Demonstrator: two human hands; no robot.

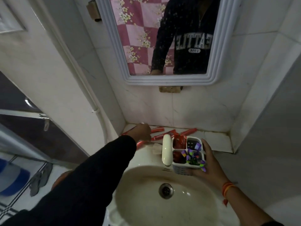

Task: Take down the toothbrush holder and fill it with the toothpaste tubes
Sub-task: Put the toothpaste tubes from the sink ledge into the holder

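Observation:
My right hand (206, 167) holds a white toothbrush holder (182, 170) with four compartments, just right of the tap. Red tubes stand in its two left compartments, purple tubes (193, 155) in the front right one. Several red toothpaste tubes (189, 132) lie on the ledge behind the basin. My left hand (142, 131) reaches onto that ledge, fingers curled around a red tube (127, 132) at the far left.
A cream basin (146, 176) with a drain (165, 191) lies below, its white tap (167, 150) right beside the holder. A white-framed mirror (162, 79) hangs on the tiled wall. A door stands at left; slippers lie on the floor.

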